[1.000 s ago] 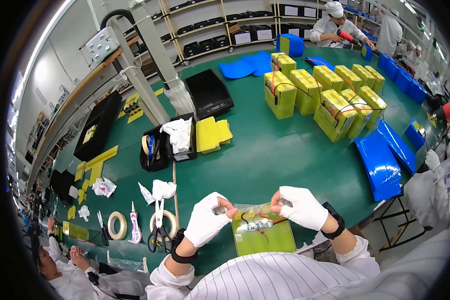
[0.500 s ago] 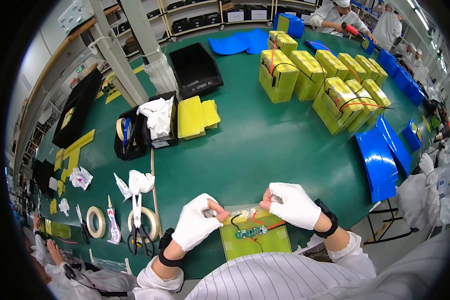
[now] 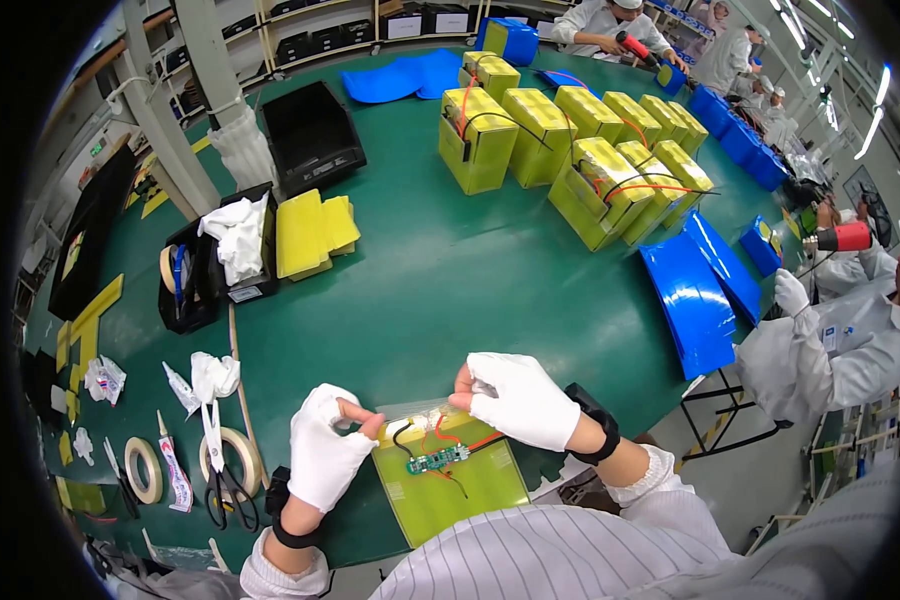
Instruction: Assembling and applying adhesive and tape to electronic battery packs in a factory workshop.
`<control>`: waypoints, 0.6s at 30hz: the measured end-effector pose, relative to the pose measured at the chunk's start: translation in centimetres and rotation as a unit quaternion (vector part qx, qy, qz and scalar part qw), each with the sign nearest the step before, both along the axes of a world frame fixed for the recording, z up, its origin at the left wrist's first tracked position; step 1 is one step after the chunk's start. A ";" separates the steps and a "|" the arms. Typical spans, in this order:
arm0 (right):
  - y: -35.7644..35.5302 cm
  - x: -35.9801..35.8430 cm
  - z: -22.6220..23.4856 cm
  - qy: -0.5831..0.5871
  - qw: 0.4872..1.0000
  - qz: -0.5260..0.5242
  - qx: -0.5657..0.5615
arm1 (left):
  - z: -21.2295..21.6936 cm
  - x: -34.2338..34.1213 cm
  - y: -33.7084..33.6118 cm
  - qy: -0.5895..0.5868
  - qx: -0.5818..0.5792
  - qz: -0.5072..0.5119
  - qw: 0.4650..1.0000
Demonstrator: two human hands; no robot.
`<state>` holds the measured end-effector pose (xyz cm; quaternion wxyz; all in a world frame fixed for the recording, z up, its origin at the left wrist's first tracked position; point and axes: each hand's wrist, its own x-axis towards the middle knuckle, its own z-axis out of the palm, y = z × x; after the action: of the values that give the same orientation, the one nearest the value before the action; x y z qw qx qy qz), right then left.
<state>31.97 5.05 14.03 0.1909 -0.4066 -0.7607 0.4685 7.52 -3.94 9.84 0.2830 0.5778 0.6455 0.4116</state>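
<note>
A yellow-wrapped battery pack (image 3: 460, 508) lies at the table's near edge, right in front of me. On it sits a small green circuit board (image 3: 437, 459), with black and red wires running to the pack's far end. My left hand (image 3: 328, 447), in a white fingerless glove, pinches thumb to forefinger at the far left corner. At the far right corner my right hand (image 3: 523, 402), gloved alike, makes the same pinch. Between the fingertips a strip of clear tape (image 3: 417, 408) stretches along the far edge; its ends are hidden by the fingers.
Left are black-handled scissors (image 3: 232, 498), a tape roll (image 3: 143, 470), a glue tube (image 3: 176, 476) and a black bin with white cloth (image 3: 238, 240). Several yellow packs (image 3: 478, 140) stand far off; blue sheets (image 3: 688, 303) lie right. A co-worker (image 3: 838, 330) holds a red heat gun (image 3: 842, 237).
The whole view has swung to the right, so the table's things sit further left in the picture. Both hands keep their pinch at the pack's far edge.
</note>
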 end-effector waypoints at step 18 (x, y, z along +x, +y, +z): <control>0.0 -0.1 -0.4 0.049 0.998 0.023 0.028 | -0.1 -0.1 0.4 -0.136 -0.023 -0.038 0.990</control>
<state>31.86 5.09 13.67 0.2290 -0.3599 -0.7725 0.4705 7.38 -3.52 9.69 0.3966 0.5337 0.5885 0.4600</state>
